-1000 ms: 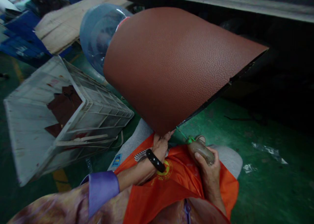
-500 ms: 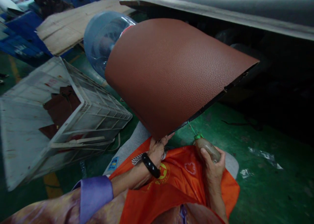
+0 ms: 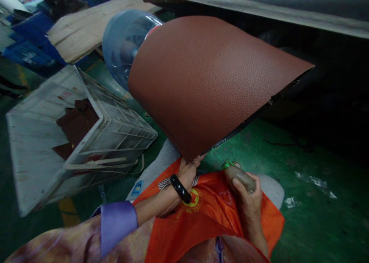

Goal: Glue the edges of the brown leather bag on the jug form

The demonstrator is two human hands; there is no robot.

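Observation:
A big curved sheet of brown grained leather stands up over my lap. My left hand, with a black bangle on the wrist, grips its lower corner. My right hand is closed around a small brownish bottle with a green nozzle. The thin nozzle tip points up at the leather's dark lower edge, close beside my left hand. An orange apron covers my lap beneath both hands.
A white plastic crate lies tipped on the green floor at left with brown leather scraps inside. A blue water jug lies behind the leather. Cardboard and blue crates are at far left; a long table edge runs overhead.
The bottle's nozzle dropped back along the leather's lower edge toward my left hand after sliding outward. The leather sheet shifted slightly. Both grips stayed the same.

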